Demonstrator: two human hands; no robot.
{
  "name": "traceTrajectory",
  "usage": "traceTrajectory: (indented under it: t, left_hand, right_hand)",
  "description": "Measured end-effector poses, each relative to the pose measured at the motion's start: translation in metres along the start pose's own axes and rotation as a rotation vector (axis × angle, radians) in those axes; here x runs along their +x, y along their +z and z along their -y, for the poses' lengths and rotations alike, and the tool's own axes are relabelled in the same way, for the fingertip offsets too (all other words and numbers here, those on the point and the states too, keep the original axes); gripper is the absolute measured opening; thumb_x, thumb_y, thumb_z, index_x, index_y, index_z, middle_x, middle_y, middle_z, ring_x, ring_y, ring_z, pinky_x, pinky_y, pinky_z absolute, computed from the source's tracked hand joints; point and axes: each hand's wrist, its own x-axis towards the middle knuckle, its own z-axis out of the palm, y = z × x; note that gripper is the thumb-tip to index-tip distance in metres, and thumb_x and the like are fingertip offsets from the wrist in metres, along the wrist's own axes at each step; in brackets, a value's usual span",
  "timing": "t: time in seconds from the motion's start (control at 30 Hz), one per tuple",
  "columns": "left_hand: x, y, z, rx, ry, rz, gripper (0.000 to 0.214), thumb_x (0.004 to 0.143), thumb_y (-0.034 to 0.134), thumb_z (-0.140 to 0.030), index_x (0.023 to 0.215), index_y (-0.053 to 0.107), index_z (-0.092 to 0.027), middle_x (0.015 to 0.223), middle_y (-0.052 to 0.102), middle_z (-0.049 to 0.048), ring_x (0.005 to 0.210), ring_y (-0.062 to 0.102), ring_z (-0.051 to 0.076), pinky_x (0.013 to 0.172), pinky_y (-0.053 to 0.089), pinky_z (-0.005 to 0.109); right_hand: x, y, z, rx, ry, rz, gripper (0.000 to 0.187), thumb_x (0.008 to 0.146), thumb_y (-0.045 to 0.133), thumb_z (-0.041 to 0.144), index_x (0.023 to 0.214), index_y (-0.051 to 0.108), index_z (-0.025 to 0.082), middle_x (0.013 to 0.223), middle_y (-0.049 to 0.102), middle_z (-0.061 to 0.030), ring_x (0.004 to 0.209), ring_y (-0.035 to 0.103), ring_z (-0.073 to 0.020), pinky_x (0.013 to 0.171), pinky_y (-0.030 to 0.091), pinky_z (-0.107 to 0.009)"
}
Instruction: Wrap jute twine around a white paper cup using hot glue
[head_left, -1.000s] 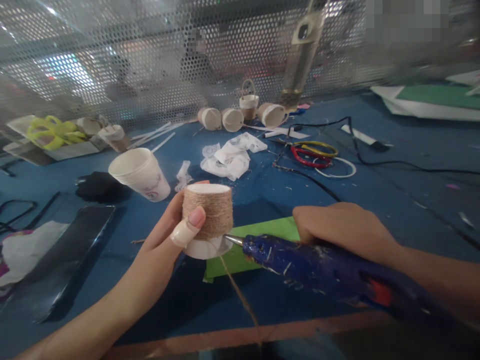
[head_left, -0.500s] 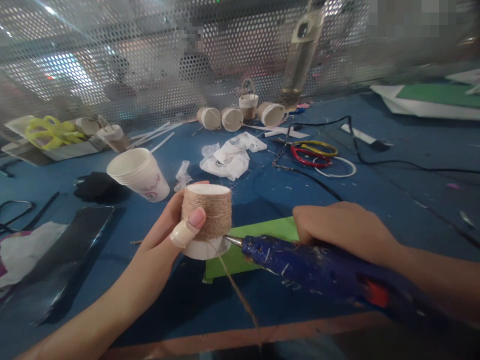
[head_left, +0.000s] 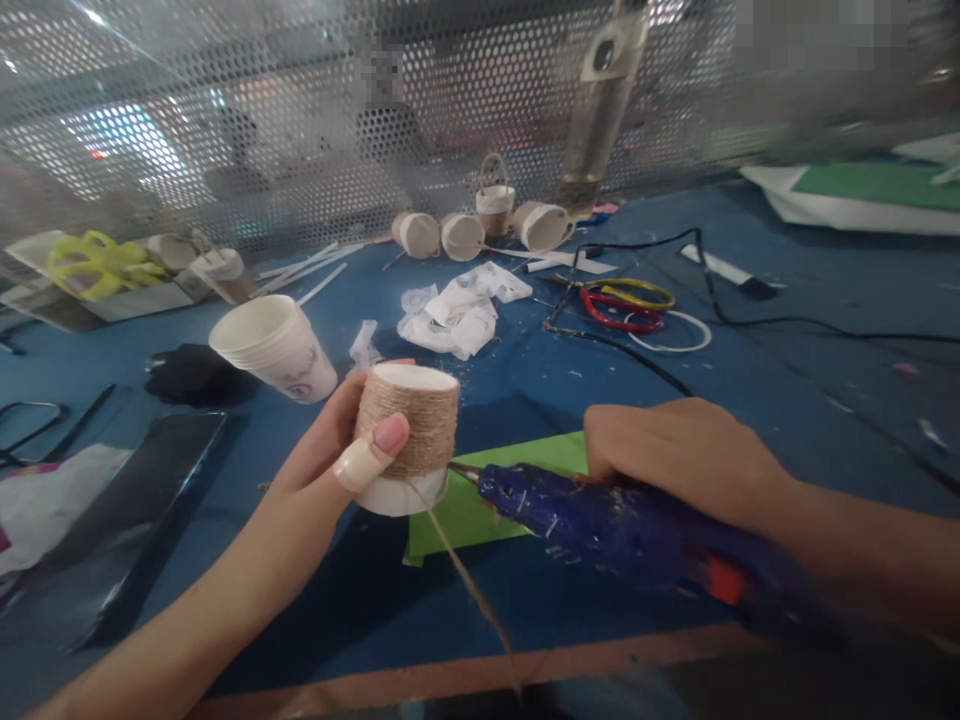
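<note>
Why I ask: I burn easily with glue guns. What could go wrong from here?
1. The glue gun nozzle sits at the twine-wrapped cup, near the thumb of the left hand, so glue might reach skin.
2. The loose twine tail hangs just below the nozzle and could catch drips.
3. The right hand holds the gun over green paper, which stray glue might stick to.

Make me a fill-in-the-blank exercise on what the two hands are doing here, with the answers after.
1. The left hand holds a cup wrapped in brown ____.
2. The right hand grips a glue gun coloured ____.
3. Under the gun's nozzle lies a sheet of ____ paper.
Missing words: twine, blue, green.
</note>
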Motion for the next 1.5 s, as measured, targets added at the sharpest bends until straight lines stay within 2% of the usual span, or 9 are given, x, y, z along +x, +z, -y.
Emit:
traceTrajectory:
  t: [0.07, 0.2, 0.47, 0.63, 1.03, 1.1, 1.2, 1.33, 1.5]
  left_hand:
    - [-0.001, 0.002, -0.004, 0.012, -0.019, -0.015, 0.060, 0.097, 0.097, -0.071, 0.141, 0.088, -0.031, 0.140, 0.088, 0.0058, 0.137, 0.077, 0.037, 0.104, 0.062, 0.037]
    - [-0.002, 0.005, -0.008, 0.046, -0.054, -0.053, 0.072, 0.092, 0.099, -0.075, 0.148, 0.085, -0.030, 0.148, 0.087, 0.0074, 0.147, 0.073, 0.041, 0.110, 0.061, 0.040]
    - [0.000, 0.001, 0.000, 0.028, -0.022, 0.000, 0.061, 0.098, 0.095, -0.070, 0.146, 0.088, -0.033, 0.146, 0.088, 0.0061, 0.142, 0.077, 0.038, 0.105, 0.063, 0.037]
    - [-0.002, 0.001, -0.003, 0.019, -0.029, 0.003, 0.061, 0.095, 0.099, -0.070, 0.143, 0.089, -0.034, 0.144, 0.088, 0.0044, 0.140, 0.078, 0.036, 0.103, 0.064, 0.032]
    - [0.002, -0.001, -0.001, -0.001, 0.008, 0.000, 0.054, 0.099, 0.095, -0.068, 0.141, 0.090, -0.034, 0.141, 0.088, 0.0040, 0.138, 0.077, 0.036, 0.104, 0.063, 0.036]
    - [0.001, 0.000, -0.001, -0.009, 0.010, -0.007, 0.053, 0.098, 0.096, -0.067, 0.138, 0.092, -0.033, 0.139, 0.089, 0.0046, 0.137, 0.077, 0.037, 0.105, 0.063, 0.038]
    - [0.000, 0.001, -0.001, -0.007, 0.005, -0.029, 0.054, 0.096, 0.097, -0.068, 0.135, 0.093, -0.032, 0.135, 0.091, 0.0050, 0.137, 0.077, 0.038, 0.106, 0.062, 0.038]
    - [-0.001, 0.001, 0.000, -0.027, -0.005, -0.068, 0.058, 0.095, 0.099, -0.070, 0.139, 0.093, -0.033, 0.146, 0.090, 0.0037, 0.150, 0.074, 0.039, 0.116, 0.060, 0.037]
    - [-0.002, -0.001, 0.001, -0.050, -0.024, -0.086, 0.064, 0.097, 0.097, -0.069, 0.147, 0.090, -0.031, 0.151, 0.089, 0.0063, 0.151, 0.075, 0.042, 0.113, 0.065, 0.040]
  right_hand:
    - [0.000, -0.001, 0.001, -0.011, -0.002, 0.001, 0.020, 0.094, 0.051, 0.015, 0.095, 0.042, 0.032, 0.088, 0.063, 0.0057, 0.064, 0.049, -0.0191, 0.063, 0.027, -0.038]
    - [-0.002, -0.001, 0.001, -0.034, 0.000, 0.007, 0.013, 0.097, 0.055, 0.026, 0.098, 0.044, 0.032, 0.091, 0.066, 0.0038, 0.064, 0.049, -0.0197, 0.063, 0.028, -0.038]
    - [-0.003, 0.006, -0.011, -0.076, -0.046, 0.020, 0.018, 0.092, 0.065, 0.034, 0.102, 0.051, 0.033, 0.094, 0.070, 0.0057, 0.061, 0.054, -0.0181, 0.057, 0.025, -0.037]
    - [-0.004, 0.011, -0.012, -0.094, -0.043, -0.013, 0.017, 0.094, 0.064, 0.031, 0.106, 0.053, 0.033, 0.092, 0.069, 0.0061, 0.059, 0.055, -0.0193, 0.058, 0.024, -0.038]
    - [-0.004, 0.011, -0.013, -0.112, -0.040, 0.004, 0.020, 0.093, 0.064, 0.029, 0.107, 0.051, 0.033, 0.094, 0.070, 0.0059, 0.059, 0.054, -0.0199, 0.058, 0.022, -0.038]
    - [-0.005, 0.011, -0.013, -0.111, -0.031, 0.007, 0.024, 0.091, 0.065, 0.025, 0.109, 0.050, 0.033, 0.095, 0.070, 0.0058, 0.058, 0.051, -0.0191, 0.059, 0.022, -0.038]
    - [-0.005, 0.010, -0.013, -0.091, -0.045, 0.029, 0.037, 0.082, 0.065, 0.022, 0.114, 0.050, 0.033, 0.097, 0.069, 0.0057, 0.059, 0.055, -0.0184, 0.061, 0.026, -0.036]
    - [-0.006, 0.009, -0.015, -0.058, -0.082, 0.079, 0.045, 0.077, 0.066, 0.022, 0.117, 0.047, 0.033, 0.101, 0.069, 0.0039, 0.063, 0.061, -0.0201, 0.062, 0.029, -0.036]
    - [-0.006, 0.009, -0.016, -0.043, -0.102, 0.121, 0.042, 0.087, 0.068, 0.024, 0.121, 0.045, 0.033, 0.103, 0.069, 0.0023, 0.064, 0.063, -0.0217, 0.060, 0.024, -0.038]
